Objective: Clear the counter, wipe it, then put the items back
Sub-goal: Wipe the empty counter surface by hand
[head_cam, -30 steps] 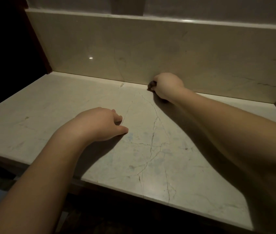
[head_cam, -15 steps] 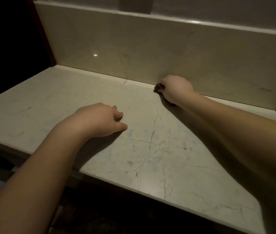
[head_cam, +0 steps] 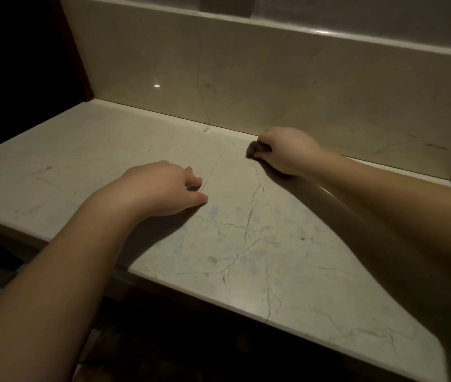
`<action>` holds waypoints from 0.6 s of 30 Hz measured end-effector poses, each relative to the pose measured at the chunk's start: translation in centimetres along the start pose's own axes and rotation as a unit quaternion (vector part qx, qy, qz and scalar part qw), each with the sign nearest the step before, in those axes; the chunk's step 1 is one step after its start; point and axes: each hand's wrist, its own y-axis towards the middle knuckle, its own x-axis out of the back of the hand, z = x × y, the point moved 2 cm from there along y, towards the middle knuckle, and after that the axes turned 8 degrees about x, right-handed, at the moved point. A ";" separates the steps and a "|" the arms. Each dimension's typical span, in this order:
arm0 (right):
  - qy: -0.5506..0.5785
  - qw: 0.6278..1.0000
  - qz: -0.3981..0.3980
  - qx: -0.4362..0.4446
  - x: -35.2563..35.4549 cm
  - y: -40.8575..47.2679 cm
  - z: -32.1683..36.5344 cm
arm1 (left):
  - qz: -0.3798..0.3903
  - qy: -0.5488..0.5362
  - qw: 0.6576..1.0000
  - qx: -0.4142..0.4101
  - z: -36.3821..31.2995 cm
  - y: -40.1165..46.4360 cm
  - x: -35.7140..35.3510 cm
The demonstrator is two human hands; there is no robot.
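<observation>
The table [head_cam: 246, 244] is looking bare; the right hand [head_cam: 287, 153], at one o'clock, is gripping a dark cloth [head_cam: 254, 148] and wiping, the left hand [head_cam: 163, 188] is resting loose, and putting things back is left.

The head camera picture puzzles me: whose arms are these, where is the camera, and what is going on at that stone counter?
There is no machine here. A person wears a wide-angle camera on the head, looking forward and down, so you see that person's own bare arms. The left hand rests on the pale veined stone counter with its fingers loosely curled, holding nothing. The right hand reaches to the back, where the counter meets the upright stone backsplash, and grips a small dark wad, probably a wiping cloth, though the dim light hides what it is. Nothing else shows on the counter, which fits the wiping stage.
</observation>
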 end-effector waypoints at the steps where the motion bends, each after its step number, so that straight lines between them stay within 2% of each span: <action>1: 0.007 1.000 -0.001 0.007 0.0 0.0 0.3 | 0.000 0.001 1.000 0.001 0.0 0.0 0.0; 3: 0.033 0.998 -0.016 0.051 0.3 -1.7 2.0 | -0.003 0.005 1.000 -0.001 0.0 -0.1 -0.2; 5: 0.058 0.989 -0.035 0.135 0.5 -4.8 4.7 | -0.011 0.010 1.000 -0.006 0.1 -0.1 -0.3; 7: 0.050 0.980 -0.013 0.191 0.9 -7.5 6.9 | -0.015 0.014 1.000 -0.011 0.0 0.0 -0.3; 9: 0.015 0.983 0.006 0.185 0.9 -7.8 6.9 | -0.012 0.022 1.000 -0.012 -0.1 0.1 -0.3; 13: -0.022 0.999 0.008 0.041 1.1 -4.0 4.5 | -0.012 0.032 0.999 -0.015 0.1 0.1 -0.4; 14: -0.029 0.999 0.005 0.029 1.0 -3.6 4.7 | -0.014 0.040 0.999 -0.018 0.0 0.0 -0.4; 16: -0.021 0.999 -0.002 0.049 0.9 -4.4 6.3 | -0.011 0.059 0.998 -0.020 -0.1 0.1 -0.4; 18: 0.012 0.992 -0.039 0.121 1.3 -7.1 9.2 | -0.004 0.070 0.997 -0.013 -0.1 0.3 -0.3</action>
